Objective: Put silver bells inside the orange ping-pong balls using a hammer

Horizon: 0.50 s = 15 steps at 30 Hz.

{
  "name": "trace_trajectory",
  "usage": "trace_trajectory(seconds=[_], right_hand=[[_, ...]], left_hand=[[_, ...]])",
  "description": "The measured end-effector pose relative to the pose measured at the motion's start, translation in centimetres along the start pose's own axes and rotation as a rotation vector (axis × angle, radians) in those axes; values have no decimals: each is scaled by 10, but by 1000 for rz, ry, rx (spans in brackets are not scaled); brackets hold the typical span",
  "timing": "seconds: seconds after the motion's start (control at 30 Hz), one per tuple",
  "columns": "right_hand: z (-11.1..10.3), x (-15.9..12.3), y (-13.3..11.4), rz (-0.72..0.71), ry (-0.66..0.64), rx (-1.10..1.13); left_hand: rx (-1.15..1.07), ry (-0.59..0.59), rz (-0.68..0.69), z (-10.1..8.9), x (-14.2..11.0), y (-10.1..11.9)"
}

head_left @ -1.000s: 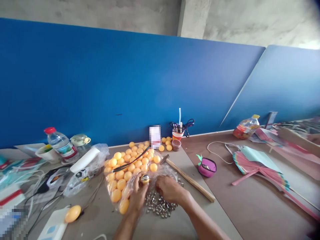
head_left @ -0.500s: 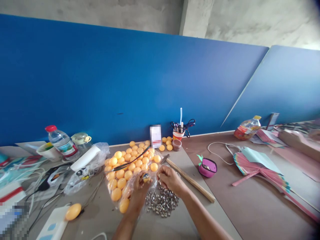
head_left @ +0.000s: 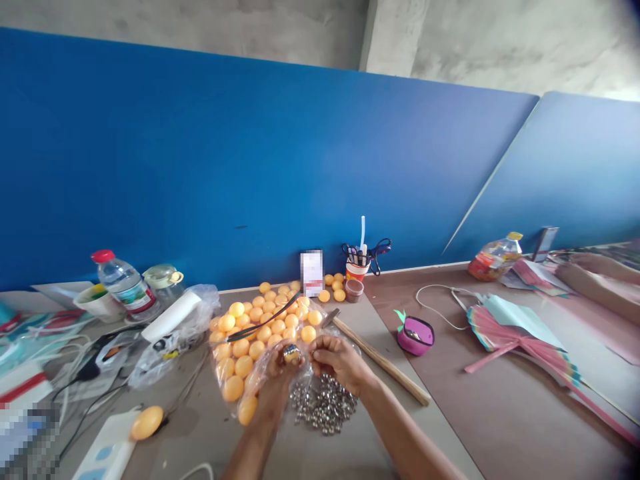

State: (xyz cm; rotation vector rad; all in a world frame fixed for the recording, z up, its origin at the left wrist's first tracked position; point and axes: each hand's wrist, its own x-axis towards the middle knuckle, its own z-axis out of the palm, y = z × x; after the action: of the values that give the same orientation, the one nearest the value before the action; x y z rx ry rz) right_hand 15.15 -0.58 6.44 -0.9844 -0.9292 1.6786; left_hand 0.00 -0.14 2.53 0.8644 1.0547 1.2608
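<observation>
Head view: gripping a small, partly silver ball (head_left: 291, 354) upright in the curled fingers of the left hand (head_left: 281, 371), just beside the clear bag (head_left: 260, 375) of orange balls (head_left: 243, 366). Pinching the thumb and fingertips of the right hand (head_left: 334, 361) together close to the ball, possibly holding something too small to tell. Hovering near the shiny metal pieces (head_left: 326, 408) lying loose on the counter (head_left: 187, 443), with the hammer (head_left: 383, 361) resting beyond.
</observation>
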Motion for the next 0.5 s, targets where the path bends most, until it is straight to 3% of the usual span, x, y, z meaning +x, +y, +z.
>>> trace_trajectory(seconds=[0.2,0.5], right_hand=[[5,4,10,-22,103,-136],[6,10,20,-47,182,-281]], left_hand=[[29,-38,-12,-4,-1,-1],[268,-74,101,-9,-3,2]])
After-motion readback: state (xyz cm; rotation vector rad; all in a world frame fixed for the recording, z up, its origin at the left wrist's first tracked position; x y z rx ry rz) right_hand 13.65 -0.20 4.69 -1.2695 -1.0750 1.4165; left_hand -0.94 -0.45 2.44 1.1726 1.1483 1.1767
